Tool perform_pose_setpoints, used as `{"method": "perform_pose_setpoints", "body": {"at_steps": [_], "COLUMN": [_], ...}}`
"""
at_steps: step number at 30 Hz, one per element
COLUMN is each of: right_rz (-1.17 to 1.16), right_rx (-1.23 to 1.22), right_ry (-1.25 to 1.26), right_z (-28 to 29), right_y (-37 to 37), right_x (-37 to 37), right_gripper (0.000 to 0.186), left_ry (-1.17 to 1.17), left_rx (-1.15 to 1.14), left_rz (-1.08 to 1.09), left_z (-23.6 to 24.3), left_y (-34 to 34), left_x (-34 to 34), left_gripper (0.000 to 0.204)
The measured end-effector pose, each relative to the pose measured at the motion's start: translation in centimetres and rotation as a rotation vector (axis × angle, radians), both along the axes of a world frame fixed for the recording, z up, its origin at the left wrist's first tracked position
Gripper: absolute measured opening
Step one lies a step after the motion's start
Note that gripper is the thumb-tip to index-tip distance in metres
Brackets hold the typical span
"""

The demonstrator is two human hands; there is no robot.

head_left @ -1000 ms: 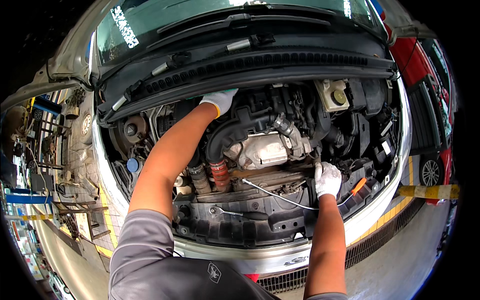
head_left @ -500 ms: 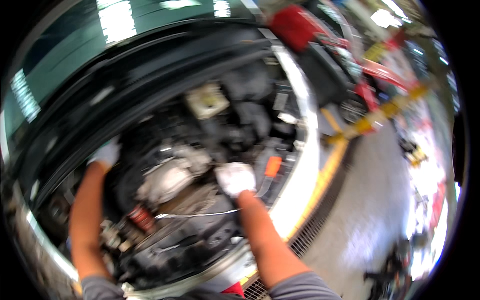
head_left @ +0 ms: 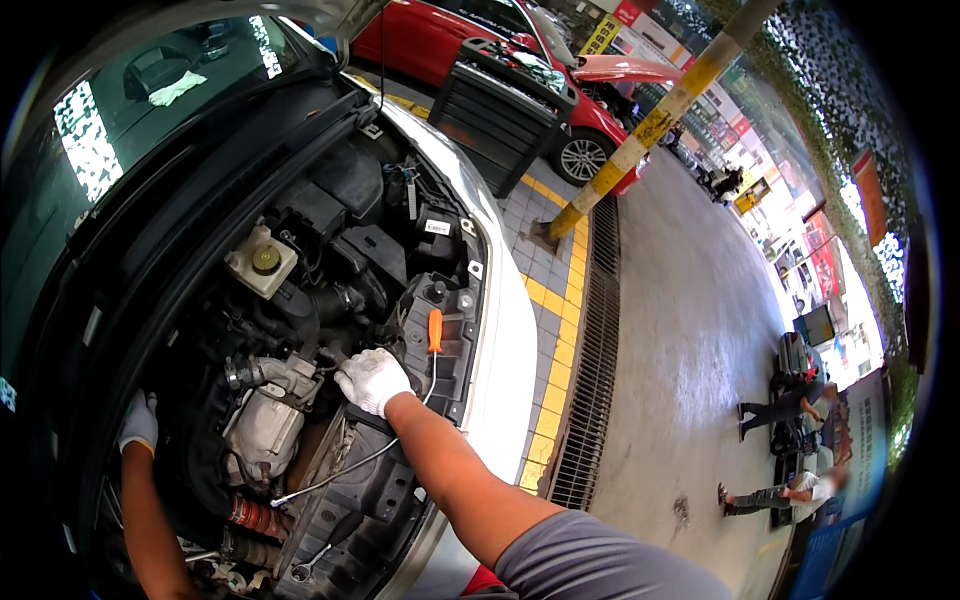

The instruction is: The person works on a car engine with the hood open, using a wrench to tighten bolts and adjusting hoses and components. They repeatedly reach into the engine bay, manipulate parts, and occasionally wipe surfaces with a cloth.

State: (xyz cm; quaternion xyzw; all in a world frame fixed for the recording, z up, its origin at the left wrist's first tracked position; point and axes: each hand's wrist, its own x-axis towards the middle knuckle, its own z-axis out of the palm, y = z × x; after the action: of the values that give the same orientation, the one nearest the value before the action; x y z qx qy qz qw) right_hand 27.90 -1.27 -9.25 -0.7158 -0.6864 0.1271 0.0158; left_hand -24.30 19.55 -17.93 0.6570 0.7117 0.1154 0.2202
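My right hand (head_left: 372, 381), in a white glove, rests on the engine bay's front edge with its fingers curled; whatever lies under them is hidden. Far to the left, my gloved left hand (head_left: 139, 422) reaches down beside the black windscreen cowl (head_left: 150, 300), fingers stretched out. Between the hands sit a silver metal engine housing (head_left: 265, 430) and a red ribbed hose (head_left: 262, 516). A long bendy-shafted tool with an orange handle (head_left: 435, 330) lies across the front panel, its shaft passing under my right wrist. A ratchet (head_left: 302, 572) lies on that panel too.
A fluid reservoir (head_left: 262, 262) with a yellowish cap stands behind my right hand. Beyond the silver fender (head_left: 505, 350) are a floor grate (head_left: 590, 400), a yellow-and-white pole (head_left: 640, 140), a black tool cart (head_left: 500, 110) and a red car (head_left: 410, 35). Two people are at far right.
My head view has swung, so the car sits further left and the picture is sharper. My right hand stays near the front edge, my left by the cowl.
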Motion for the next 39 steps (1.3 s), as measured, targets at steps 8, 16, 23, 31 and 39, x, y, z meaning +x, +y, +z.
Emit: {"method": "perform_pose_setpoints", "body": {"at_steps": [8, 16, 23, 31, 39], "right_rz": [0.023, 0.061, 0.095, 0.073, 0.077], "right_rx": [-0.046, 0.236, 0.309, 0.278, 0.202], "right_ry": [-0.035, -0.011, -0.052, 0.023, -0.012], "right_z": [0.4, -3.2, -4.7, -3.4, -3.8], "right_y": [1.2, 0.2, 0.3, 0.6, 0.7], "right_x": [-0.1, 0.2, 1.2, 1.1, 0.8], "right_gripper": [0.044, 0.04, 0.036, 0.044, 0.045], "left_ry": [0.48, 0.22, 0.431, 0.422, 0.529], "left_rx": [-0.058, 0.015, 0.143, 0.3, 0.17], "left_rz": [-0.199, -0.201, -0.113, -0.314, -0.358], "left_z": [8.4, 9.0, 12.2, 9.0, 9.2], "left_y": [-3.5, -3.2, -5.1, -4.1, -4.1], "left_x": [6.1, 6.3, 8.5, 6.0, 6.3], "left_gripper": [0.057, 0.046, 0.044, 0.031, 0.029]}}
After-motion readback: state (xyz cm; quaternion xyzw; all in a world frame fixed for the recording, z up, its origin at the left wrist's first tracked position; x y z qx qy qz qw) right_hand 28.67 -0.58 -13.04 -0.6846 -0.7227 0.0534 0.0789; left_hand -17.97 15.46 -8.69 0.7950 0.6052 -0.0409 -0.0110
